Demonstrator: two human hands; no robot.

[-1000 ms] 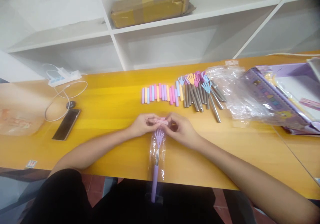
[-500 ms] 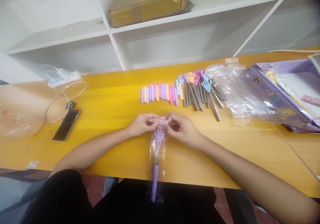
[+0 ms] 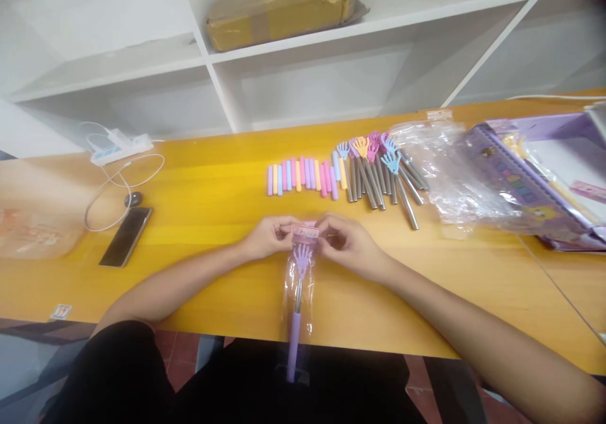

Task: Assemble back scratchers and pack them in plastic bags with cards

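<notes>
A purple back scratcher with a hand-shaped head lies inside a clear plastic bag, its handle reaching past the table's front edge. At the bag's top is a pink header card. My left hand pinches the left side of the card end, thumb and forefinger together. On the opposite side, my right hand grips the right edge with curled fingers. Whether the card sits inside or outside the plastic I cannot tell.
Colored handle sleeves stand in a row behind my hands. Metal-rod scratchers are piled beside them, then clear bags and a purple box. On the left lie a phone, a cable and a power strip.
The pink card now shows more of its front, tilted toward me, and my left thumb has drawn back slightly to the left. Everything else stays in place.
</notes>
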